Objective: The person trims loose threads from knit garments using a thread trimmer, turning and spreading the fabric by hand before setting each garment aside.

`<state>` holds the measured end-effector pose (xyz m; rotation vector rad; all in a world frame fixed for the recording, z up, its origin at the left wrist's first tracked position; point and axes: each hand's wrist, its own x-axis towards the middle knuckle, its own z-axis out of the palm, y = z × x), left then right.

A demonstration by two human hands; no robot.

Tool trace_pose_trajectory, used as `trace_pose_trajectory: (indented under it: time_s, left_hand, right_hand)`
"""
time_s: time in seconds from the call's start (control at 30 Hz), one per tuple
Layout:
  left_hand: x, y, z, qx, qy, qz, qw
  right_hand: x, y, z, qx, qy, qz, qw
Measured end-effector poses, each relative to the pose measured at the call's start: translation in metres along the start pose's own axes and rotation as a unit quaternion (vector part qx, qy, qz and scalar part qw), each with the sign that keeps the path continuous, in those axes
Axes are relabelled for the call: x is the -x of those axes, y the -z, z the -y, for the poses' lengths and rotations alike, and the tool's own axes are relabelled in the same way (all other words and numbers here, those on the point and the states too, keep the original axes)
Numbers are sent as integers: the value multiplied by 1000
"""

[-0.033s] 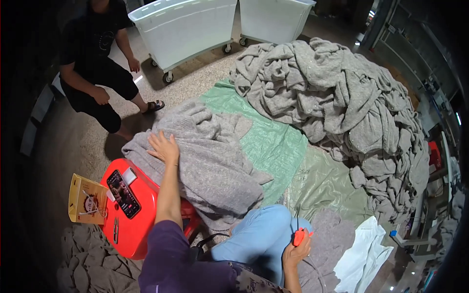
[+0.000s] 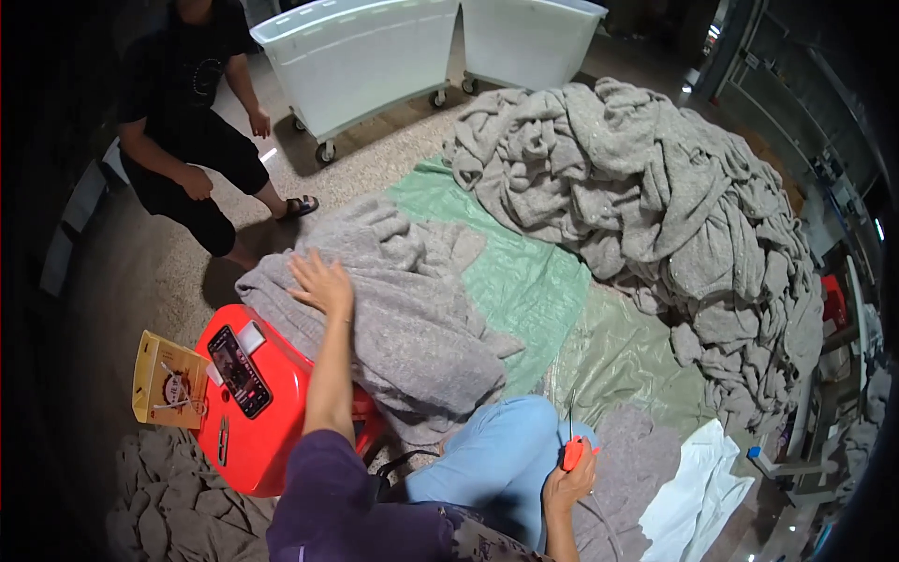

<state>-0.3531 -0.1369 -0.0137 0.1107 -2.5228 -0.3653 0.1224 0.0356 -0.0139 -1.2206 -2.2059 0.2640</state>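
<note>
At far left, beside a yellow carton (image 2: 169, 384) and a red stool (image 2: 257, 393), I see my left hand (image 2: 323, 284) lying flat, fingers spread, on the grey blanket (image 2: 403, 309) draped over the green tarp (image 2: 524, 272). Further right, my right hand (image 2: 567, 482) is clamped around the orange-handled scissors (image 2: 573, 448) above my knee; for a clean cut I judge the cloth should be held taut and smooth under the palm, clear of the big grey pile (image 2: 646, 197).
</note>
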Motion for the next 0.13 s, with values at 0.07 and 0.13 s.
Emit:
trace_pose_trajectory:
  time_s: [0.07,0.13]
  left_hand:
    - [37,29,-42,92,-78,-43,992]
    - [65,49,-59,159,-124,-42,979]
  right_hand:
    - [-13,-5,0,-7,35,-14,999]
    - [-22,-7,-1,-14,47,-15,999]
